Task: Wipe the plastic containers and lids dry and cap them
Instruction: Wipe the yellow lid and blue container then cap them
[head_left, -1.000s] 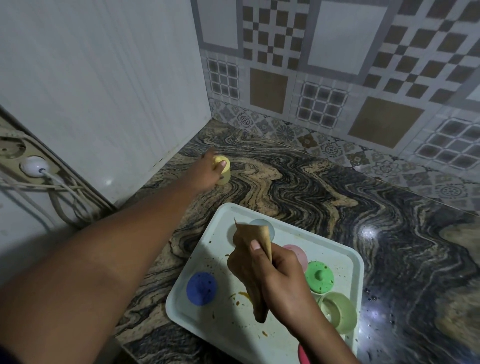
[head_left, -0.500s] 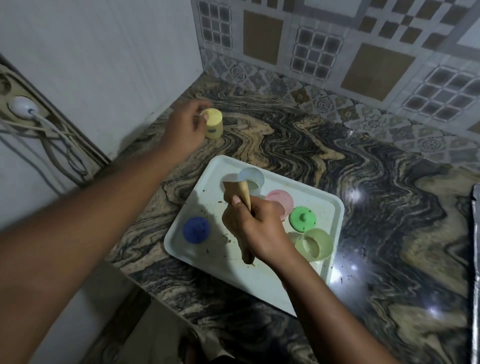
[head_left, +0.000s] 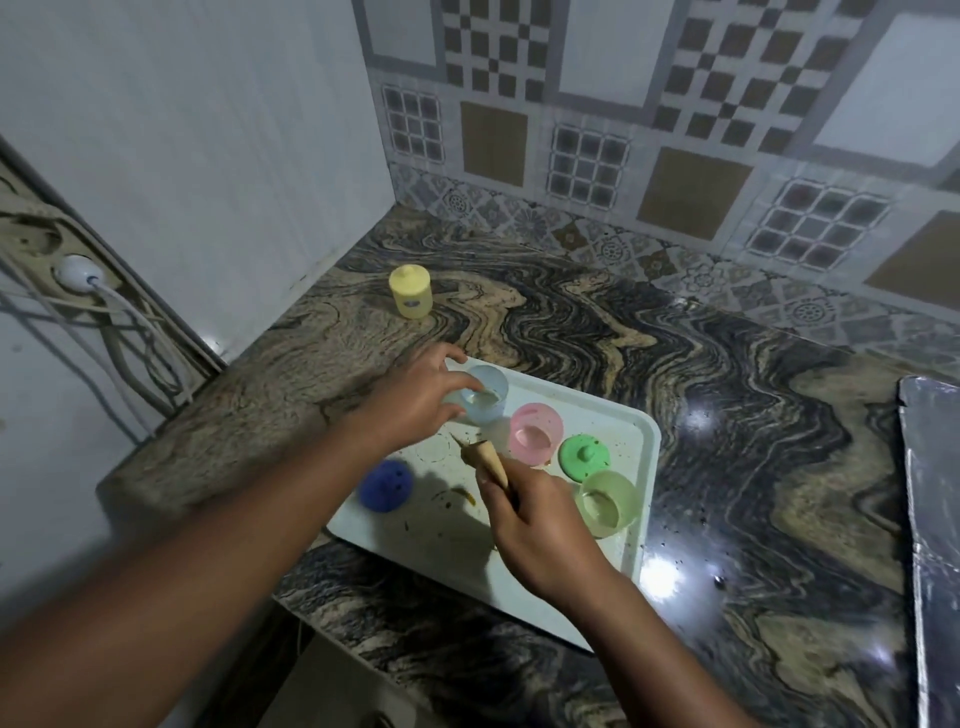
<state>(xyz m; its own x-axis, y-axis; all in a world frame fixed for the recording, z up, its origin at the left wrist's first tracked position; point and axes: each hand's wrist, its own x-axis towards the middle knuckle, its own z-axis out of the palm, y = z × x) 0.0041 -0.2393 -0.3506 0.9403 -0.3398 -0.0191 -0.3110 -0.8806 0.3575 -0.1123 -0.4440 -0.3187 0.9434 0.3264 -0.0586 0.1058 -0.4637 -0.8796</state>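
Observation:
A capped yellow container (head_left: 410, 291) stands alone on the marble counter near the left wall. On the white tray (head_left: 641, 452) sit an open light-blue container (head_left: 488, 391), an open pink container (head_left: 536, 434), a green lid (head_left: 583, 457), an open pale-green container (head_left: 608, 502) and a dark blue lid (head_left: 387, 486). My left hand (head_left: 415, 400) curls its fingers round the light-blue container's rim. My right hand (head_left: 530, 525) grips a folded brown cloth (head_left: 485, 460) over the tray's middle.
The tray carries brown specks and stains. A grey metal sheet (head_left: 932, 519) lies at the counter's right edge. A wall socket with a white plug (head_left: 78, 270) and cables hangs at the left. Tiled walls close off the corner behind.
My left hand let go of the yellow container, which stays by the wall, and came back to the tray onto the light-blue container. My right hand kept the cloth.

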